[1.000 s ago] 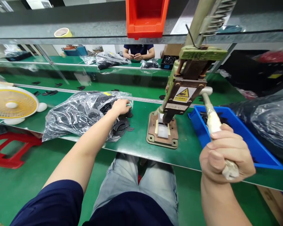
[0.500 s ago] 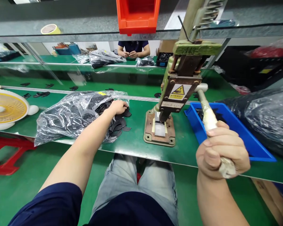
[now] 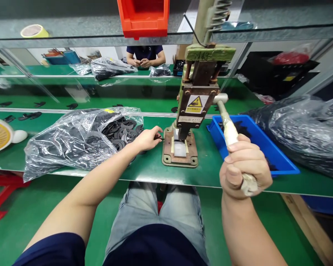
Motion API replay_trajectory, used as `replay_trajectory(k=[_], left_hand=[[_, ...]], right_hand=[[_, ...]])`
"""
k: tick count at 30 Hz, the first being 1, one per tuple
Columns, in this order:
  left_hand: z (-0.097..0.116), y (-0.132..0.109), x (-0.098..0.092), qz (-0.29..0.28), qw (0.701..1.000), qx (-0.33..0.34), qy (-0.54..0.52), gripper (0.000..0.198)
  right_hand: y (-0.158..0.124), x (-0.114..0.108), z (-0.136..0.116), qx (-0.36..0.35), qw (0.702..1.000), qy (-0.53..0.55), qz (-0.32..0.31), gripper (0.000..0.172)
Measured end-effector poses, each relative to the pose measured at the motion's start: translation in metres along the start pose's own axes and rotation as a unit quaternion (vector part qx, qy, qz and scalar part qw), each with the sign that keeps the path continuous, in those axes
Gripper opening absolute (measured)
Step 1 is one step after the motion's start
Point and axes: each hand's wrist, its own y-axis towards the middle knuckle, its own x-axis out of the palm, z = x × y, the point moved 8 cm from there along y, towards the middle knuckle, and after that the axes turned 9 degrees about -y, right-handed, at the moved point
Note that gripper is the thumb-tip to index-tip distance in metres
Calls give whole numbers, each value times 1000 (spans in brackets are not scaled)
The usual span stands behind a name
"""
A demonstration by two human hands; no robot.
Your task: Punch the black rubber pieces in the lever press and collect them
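My left hand (image 3: 150,139) is just left of the hand press (image 3: 201,96). Its fingers are pinched on a small black piece (image 3: 162,139), mostly hidden, with a dark tip pointing at the press base. Behind that wrist, flat curved black pieces (image 3: 122,131) spill from a clear plastic bag (image 3: 69,142). My right hand (image 3: 245,166) is wrapped round the press's lever handle (image 3: 229,131), which is covered in pale tape. Under the ram, a light metal block (image 3: 180,149) sits on the rusty base plate (image 3: 192,147).
A blue bin (image 3: 274,155) with black pieces stands right of the press, beside a large filled plastic bag (image 3: 308,129). A fan (image 3: 0,135) lies at the left. An orange bin (image 3: 145,26) hangs overhead. Across the bench sits another person (image 3: 145,55).
My left hand has moved right, from the heap of black pieces to beside the press base. My right hand stays on the lever. The whole view has shifted somewhat.
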Motion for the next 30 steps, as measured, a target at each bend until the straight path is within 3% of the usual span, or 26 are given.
replay_trajectory(k=[3, 5, 9, 13, 16, 22, 30], left_hand=[[-11, 2, 6, 96, 988, -35, -114, 28], [-14, 5, 15, 115, 972, -42, -198, 26], [-5, 11, 35, 44, 934, -73, -347, 34], [7, 5, 44, -30, 901, -171, -398, 36], [16, 2, 47, -73, 875, -198, -436, 30], [18, 11, 48, -72, 902, -174, -388, 31], [19, 19, 69, -101, 885, -230, -393, 24]], right_hand=[[-2, -1, 2, -1, 1000, -3, 1, 26], [-3, -1, 3, 0, 1000, -1, -6, 26], [-2, -1, 1, -5, 1000, 8, -16, 27], [-1, -1, -1, -7, 1000, 8, -26, 25], [-1, -1, -1, -5, 999, 15, -33, 23], [-2, 0, -1, -8, 999, 15, -35, 21], [-4, -1, 1, 1, 1000, 17, -26, 22]])
